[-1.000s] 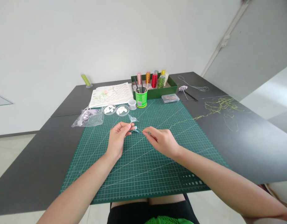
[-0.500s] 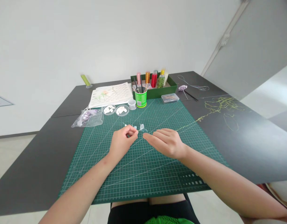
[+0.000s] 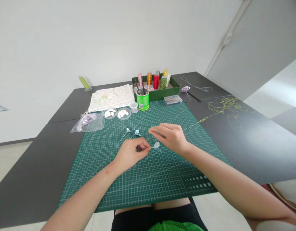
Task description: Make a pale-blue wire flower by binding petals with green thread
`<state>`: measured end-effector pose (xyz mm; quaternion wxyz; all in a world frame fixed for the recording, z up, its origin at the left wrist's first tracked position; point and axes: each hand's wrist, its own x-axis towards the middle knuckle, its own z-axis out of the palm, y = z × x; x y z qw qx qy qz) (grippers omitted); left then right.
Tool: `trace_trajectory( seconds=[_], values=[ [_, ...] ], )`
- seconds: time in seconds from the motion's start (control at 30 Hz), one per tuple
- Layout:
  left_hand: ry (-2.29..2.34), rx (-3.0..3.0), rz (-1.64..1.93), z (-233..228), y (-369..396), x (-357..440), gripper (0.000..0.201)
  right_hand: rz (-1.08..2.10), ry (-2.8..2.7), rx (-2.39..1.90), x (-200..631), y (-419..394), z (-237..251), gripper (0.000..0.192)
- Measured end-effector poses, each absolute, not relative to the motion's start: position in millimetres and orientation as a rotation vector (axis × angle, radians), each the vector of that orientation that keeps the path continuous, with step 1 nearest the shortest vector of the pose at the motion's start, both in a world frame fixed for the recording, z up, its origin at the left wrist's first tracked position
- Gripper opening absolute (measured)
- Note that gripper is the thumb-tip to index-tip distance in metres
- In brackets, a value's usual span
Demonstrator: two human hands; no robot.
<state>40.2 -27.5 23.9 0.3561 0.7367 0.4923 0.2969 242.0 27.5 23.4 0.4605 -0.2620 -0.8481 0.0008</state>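
Observation:
My left hand (image 3: 132,154) pinches the stem of a small pale blue petal piece (image 3: 157,145) just above the green cutting mat (image 3: 114,179). My right hand (image 3: 170,136) hovers right beside it, fingers curled around a thin yellow-green thread (image 3: 203,119) that runs off to the right across the table. Two more pale blue petals (image 3: 132,131) on thin wires lie on the mat just beyond my left hand.
At the back stand a green cup of tools (image 3: 142,100), a green box of thread spools (image 3: 155,84), a clear case (image 3: 172,99), small dishes (image 3: 116,113), paper sheets (image 3: 111,97) and a plastic bag (image 3: 86,122). Tangled yellow thread (image 3: 226,107) lies right.
Both hands have drawn toward me over the mat. The petal in my left hand now points right, and two petals lie left behind on the mat.

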Motion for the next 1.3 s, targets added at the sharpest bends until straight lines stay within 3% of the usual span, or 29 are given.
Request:
trace_trajectory(
  seconds=[0.17, 0.83, 1.1, 1.3],
  values=[
    [1.239, 1.884, 0.786, 27, -29, 40, 0.008, 0.291, -2.022, -0.784, 240, 32, 18, 0.017],
    [1.251, 1.793, 1.015, 36, -30, 33, 0.008, 0.75, -2.066, -0.944, 230, 40, -3, 0.011],
    [1.37, 1.691, 1.223, 35, -21, 26, 0.012, 0.641, -2.145, -0.891, 226, 33, -4, 0.018],
    [1.447, 1.611, 1.321, 28, -12, 21, 0.014, 0.626, -2.165, -0.793, 226, 27, 0, 0.013]
  ],
)
